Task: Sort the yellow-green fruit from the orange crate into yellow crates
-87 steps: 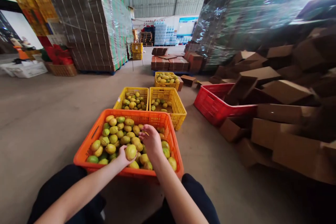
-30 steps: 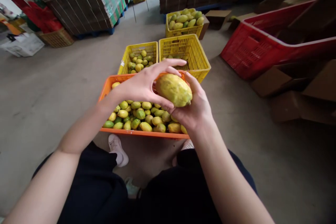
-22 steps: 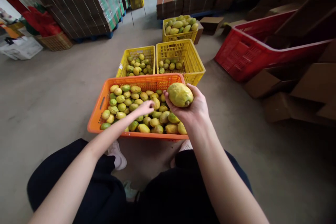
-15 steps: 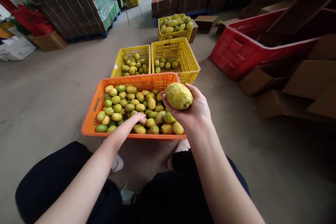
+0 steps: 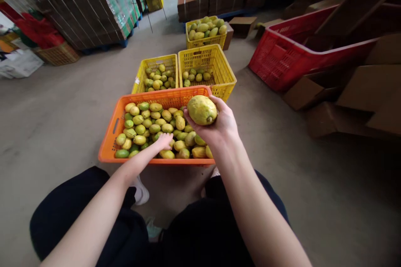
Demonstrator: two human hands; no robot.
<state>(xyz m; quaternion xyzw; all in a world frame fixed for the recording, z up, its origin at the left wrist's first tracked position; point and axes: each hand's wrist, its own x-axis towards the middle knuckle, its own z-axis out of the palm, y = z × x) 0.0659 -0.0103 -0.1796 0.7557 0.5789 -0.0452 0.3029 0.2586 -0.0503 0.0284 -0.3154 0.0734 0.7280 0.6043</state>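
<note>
A yellow-green fruit (image 5: 202, 110) rests in my right hand (image 5: 221, 125), whose fingers and thumb curl round it, above the right part of an orange crate (image 5: 108, 139). Many yellow and green fruits (image 5: 138, 119) fill the crate in front of my knees. My left hand (image 5: 165, 141) reaches down onto the fruits near the crate's middle; its fingertips are hard to make out, and whether they grip a fruit does not show.
Behind the orange crate stand two yellow crates (image 5: 232, 80) with some fruits, and a fuller yellow crate (image 5: 206, 42) farther back. A red crate (image 5: 275, 56) and cardboard boxes (image 5: 369, 91) are at the right. Wrapped stacks (image 5: 115, 0) stand at the back left.
My right hand has moved a little to the left with the fruit. My left hand stays almost in the same spot over the fruits. The camera view has shifted slightly.
</note>
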